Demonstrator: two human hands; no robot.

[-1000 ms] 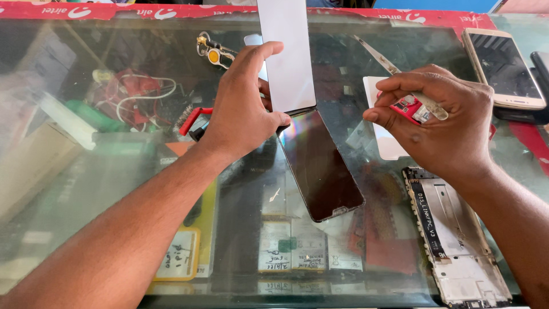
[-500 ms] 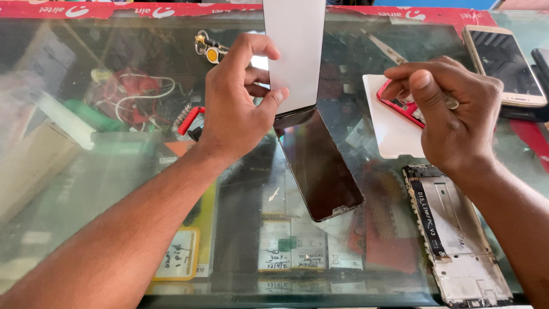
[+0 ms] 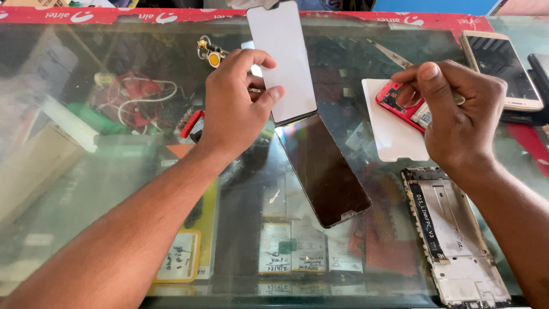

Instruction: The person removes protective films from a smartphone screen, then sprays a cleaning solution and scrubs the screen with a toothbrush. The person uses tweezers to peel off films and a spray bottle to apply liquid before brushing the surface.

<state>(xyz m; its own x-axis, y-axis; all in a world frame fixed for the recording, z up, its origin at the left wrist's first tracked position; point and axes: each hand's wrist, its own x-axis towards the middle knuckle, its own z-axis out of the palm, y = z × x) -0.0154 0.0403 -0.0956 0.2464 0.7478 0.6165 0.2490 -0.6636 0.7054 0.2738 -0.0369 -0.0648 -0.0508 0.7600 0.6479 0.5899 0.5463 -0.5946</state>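
My left hand grips a white phone screen panel by its lower left edge and holds it tilted up off the glass counter. The panel's dark mirror image shows in the glass below it. My right hand is curled, knuckles up, with thumb and fingertips closed on a small red phone part. That part lies on a white card. What the fingers do underneath is hidden.
Metal tweezers lie behind the card and run under my right hand. A gold phone rests at the far right, a bare phone frame at the near right. A key ring and a red counter edge are at the back.
My left hand has shifted the white panel slightly right and more upright. My right hand has turned over and dropped its fingertips onto the red part.
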